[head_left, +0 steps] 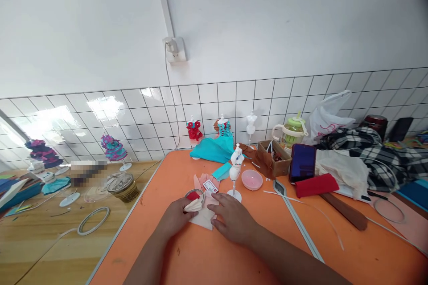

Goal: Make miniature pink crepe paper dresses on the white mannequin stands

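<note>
On the orange tabletop (187, 258), a cream cloth (203, 219) lies below both hands. My left hand (174, 219) pinches a bunched part of this cloth beside a round ring (199, 193) with red inside it. Fingers spread, my right hand (234, 218) rests on the right side of the cloth. Just above the cloth are a small printed white tag (210, 186) and pale pink fabric pieces (198, 183). A small white dress form (235, 170) stands upright behind my right hand.
Right of the form sit a pink dish (252, 180), a cardboard box (281, 167), a dark phone (302, 163) and red fabric (317, 185). Turquoise fabric (214, 149) lies behind. At left, a glass container (123, 187) and tape roll (93, 221) rest on a wooden table.
</note>
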Tool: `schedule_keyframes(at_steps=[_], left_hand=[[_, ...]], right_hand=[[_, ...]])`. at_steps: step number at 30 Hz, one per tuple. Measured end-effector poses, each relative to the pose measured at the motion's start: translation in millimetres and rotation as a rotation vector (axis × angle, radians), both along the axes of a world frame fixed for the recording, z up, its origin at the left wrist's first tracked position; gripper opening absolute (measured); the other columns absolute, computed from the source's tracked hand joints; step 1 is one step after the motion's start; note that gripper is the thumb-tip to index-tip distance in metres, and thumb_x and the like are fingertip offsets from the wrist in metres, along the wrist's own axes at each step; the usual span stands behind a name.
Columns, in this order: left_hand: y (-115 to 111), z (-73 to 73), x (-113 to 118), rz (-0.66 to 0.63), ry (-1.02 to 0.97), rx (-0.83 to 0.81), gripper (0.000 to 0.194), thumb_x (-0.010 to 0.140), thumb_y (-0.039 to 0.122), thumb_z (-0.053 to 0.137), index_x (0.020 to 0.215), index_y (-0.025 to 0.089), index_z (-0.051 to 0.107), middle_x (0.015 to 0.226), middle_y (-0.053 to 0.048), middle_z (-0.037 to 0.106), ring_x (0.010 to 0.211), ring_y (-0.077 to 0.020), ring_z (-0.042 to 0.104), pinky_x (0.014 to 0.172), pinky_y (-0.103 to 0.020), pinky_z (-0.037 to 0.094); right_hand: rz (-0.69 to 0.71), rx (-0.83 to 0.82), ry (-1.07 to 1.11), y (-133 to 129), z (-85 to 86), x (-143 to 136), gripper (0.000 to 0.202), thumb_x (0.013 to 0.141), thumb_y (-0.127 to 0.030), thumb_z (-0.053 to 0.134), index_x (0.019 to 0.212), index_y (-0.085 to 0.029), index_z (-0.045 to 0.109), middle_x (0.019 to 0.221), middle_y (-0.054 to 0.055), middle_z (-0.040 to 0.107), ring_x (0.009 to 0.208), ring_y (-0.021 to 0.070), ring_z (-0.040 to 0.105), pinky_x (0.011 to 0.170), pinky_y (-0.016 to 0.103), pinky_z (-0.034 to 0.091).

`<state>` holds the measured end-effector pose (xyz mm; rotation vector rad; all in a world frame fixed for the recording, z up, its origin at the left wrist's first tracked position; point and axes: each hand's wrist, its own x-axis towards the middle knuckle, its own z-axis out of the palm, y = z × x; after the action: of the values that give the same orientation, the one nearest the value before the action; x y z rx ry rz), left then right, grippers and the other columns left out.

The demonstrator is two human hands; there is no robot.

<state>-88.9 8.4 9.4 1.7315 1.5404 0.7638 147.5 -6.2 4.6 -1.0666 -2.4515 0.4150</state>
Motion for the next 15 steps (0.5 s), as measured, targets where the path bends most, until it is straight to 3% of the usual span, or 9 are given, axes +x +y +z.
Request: schedule_keyframes(at_steps=[5,7,9,13,15], left_hand=[[-16,34.5,2,0.198,-0.144,0.166,0.047,0.064,0.035,0.070,0.109,0.024,0.064,0.093,-0.004,0.064,0.078,-0.0224,0.057,0.061,-0.025,0.043],[-23,43.2,20,0.074,-0.383,0.098,0.046,0.071,0.039,0.065,0.114,0.025,0.060,0.094,-0.004,0.062,0.083,-0.0219,0.057,0.067,-0.026,0.045],[-27,48.3,47,-0.084,-0.512,-0.042,0.037,0.075,0.040,0.063,0.107,0.022,0.063,0.088,-0.004,0.061,0.077,-0.0195,0.055,0.066,-0.027,0.045],[-27,59.6,103,-0.324,-0.543,-0.209,0.033,0.083,0.045,0.056,0.099,0.017,0.065,0.075,-0.004,0.058,0.066,-0.0159,0.050,0.060,-0.025,0.041],[-25,69.4,120,-0.394,-0.544,-0.271,0.034,0.081,0.047,0.058,0.097,0.018,0.067,0.075,-0.005,0.060,0.068,-0.0168,0.052,0.061,-0.025,0.042]], right_hand=[[-0.079,-0.048,0.086,-23,11.1,59,0.036,0.084,-0.027,0.054,0.120,-0.024,0.058,0.125,0.009,0.055,0.118,0.0240,0.046,0.097,0.039,0.040],[-0.165,-0.110,0.169,-28,12.6,71,0.034,0.083,-0.027,0.055,0.116,-0.023,0.060,0.109,0.009,0.062,0.104,0.0227,0.054,0.089,0.037,0.045],[-0.216,-0.198,0.282,-29,15.5,75,0.033,0.083,-0.031,0.057,0.114,-0.023,0.062,0.096,0.006,0.064,0.091,0.0200,0.057,0.081,0.034,0.047],[-0.164,-0.402,0.590,-24,33.6,67,0.045,0.081,-0.044,0.058,0.121,-0.022,0.057,0.105,0.007,0.061,0.085,0.0166,0.057,0.060,0.023,0.047],[-0.150,-0.452,0.705,-19,47.9,64,0.043,0.080,-0.047,0.059,0.114,-0.020,0.060,0.097,0.005,0.062,0.080,0.0157,0.055,0.055,0.021,0.043]])
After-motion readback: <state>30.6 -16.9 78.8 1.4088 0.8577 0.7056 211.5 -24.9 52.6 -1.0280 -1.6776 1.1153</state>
